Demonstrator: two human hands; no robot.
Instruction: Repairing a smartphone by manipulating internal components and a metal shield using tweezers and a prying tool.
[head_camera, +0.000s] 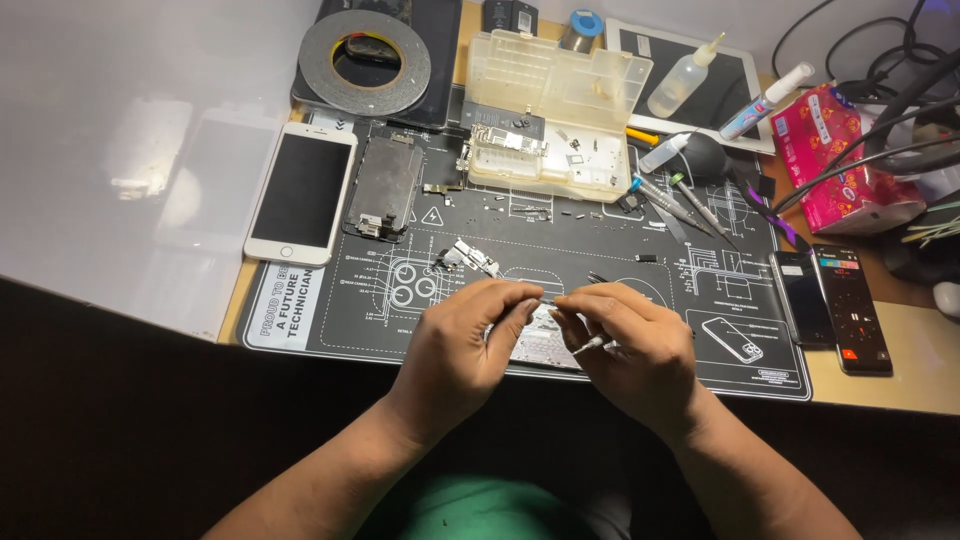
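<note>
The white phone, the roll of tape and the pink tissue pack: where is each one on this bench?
white phone (301, 192), head view, middle of its dark screen.
roll of tape (312, 48), head view, left side of the grey ring.
pink tissue pack (838, 150), head view, its top face.

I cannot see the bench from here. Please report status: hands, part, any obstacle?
Left hand and right hand pinch a tool over the opened phone. Screws loose on mat, apart from hands.

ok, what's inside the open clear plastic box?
The plastic box holds a metal phone part on its left side and scattered small screws and bits. They are too small to identify individually.
</note>
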